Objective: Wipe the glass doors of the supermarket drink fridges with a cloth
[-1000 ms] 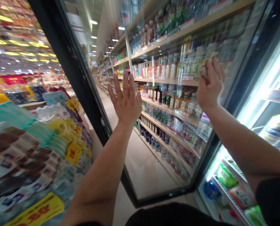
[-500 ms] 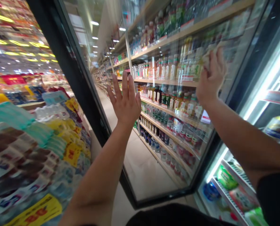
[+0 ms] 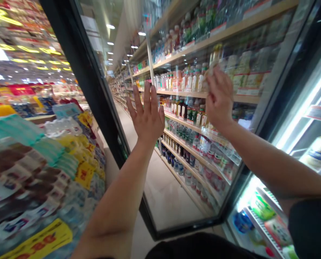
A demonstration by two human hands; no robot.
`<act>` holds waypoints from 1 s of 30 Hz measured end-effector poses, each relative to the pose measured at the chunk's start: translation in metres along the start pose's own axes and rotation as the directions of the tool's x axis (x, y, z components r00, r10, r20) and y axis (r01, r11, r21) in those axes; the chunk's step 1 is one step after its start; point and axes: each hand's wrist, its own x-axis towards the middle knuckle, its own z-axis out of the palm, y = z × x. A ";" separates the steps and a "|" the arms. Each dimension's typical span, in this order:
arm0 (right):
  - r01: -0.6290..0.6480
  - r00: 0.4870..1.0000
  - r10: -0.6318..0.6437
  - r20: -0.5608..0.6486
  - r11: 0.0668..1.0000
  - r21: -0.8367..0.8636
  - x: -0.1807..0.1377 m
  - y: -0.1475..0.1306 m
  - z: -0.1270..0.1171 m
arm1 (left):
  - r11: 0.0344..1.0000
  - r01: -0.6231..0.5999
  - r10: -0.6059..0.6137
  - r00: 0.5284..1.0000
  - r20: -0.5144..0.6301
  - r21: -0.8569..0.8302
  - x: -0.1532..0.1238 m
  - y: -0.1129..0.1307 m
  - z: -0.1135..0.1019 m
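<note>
An open glass cooler door [image 3: 176,212] with a black frame stands in front of me. My left hand [image 3: 148,120] lies flat against the glass with its fingers spread, holding nothing. Higher up and to the right, my right hand [image 3: 220,99] is closed over a pale cloth [image 3: 210,72] pressed to the pane. Most of the cloth is hidden by the fingers, and only a whitish edge shows. Bottles on shelves appear in the glass behind both hands.
At the left, packaged goods [image 3: 22,180] are stacked beside the door, with a yellow price sign [image 3: 39,241]. The lit cooler on the right holds tubs and packs, including a green pack [image 3: 261,205]. The floor [image 3: 171,194] shows through the glass.
My right hand has slid left across the glass with the cloth. My left hand stays flat on the pane; the view has shifted slightly.
</note>
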 end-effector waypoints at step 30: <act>-0.035 0.959 0.005 0.284 0.994 0.099 -0.022 -0.029 -0.010 | 0.853 -0.519 0.509 0.851 0.133 0.060 -0.018 -0.022 0.006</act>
